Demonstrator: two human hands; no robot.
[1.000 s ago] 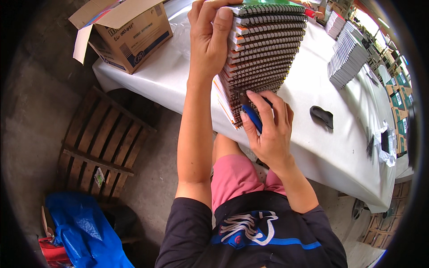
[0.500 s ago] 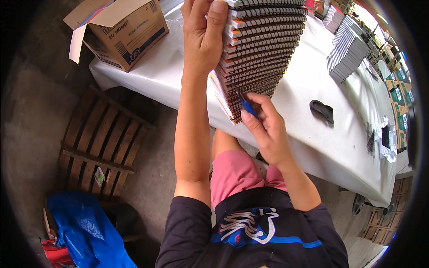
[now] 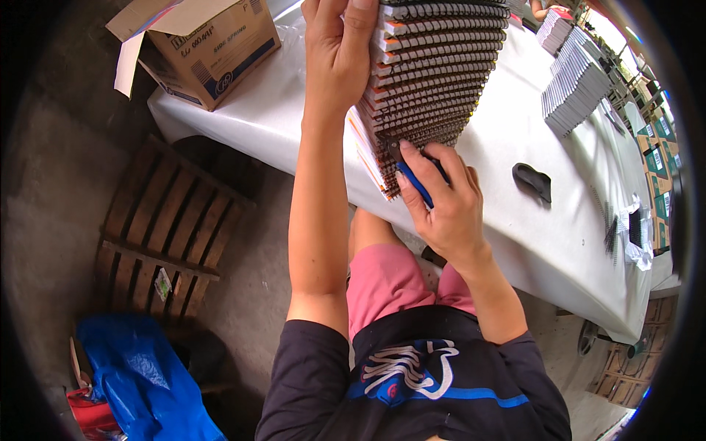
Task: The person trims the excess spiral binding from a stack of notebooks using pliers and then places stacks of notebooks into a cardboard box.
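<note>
Notebook stack (image 3: pixel 434 84), wire-coiled, many volumes piled one on another, stands at the near edge of a white-covered table (image 3: pixel 559 246). Its foot lies close to that edge; its top runs out of view.

Handling, by judgement: heavy as a whole, each volume light. Page blocks probably firm in a pile, floppy singly; smooth covers may let layers slide. Dark coils (image 3: pixel 441 59) look springy and thin, likely to bend or snag if pinched hard. Best hold: flat against the page sides and corners, thumb clear of the wire; for lifting, both hands under a smaller batch.

Left hand (image 3: pixel 337 55) holds the upper left of the stack, thumb along the corner by the coils; some fingers pass out of view, so firmness of grip cannot be told. Right hand (image 3: pixel 445 198) is closed round blue-handled pliers (image 3: pixel 415 184), whose tip meets the coils low on the stack, at their left ends. Whether the tip bites wire cannot be told.

Orientation: coiled spines face the person; white page edges (image 3: pixel 360 143) with orange marks show on the left. Each coil's long axis runs left to right, roughly along the table's near edge; the pile's own axis goes upward.
</note>
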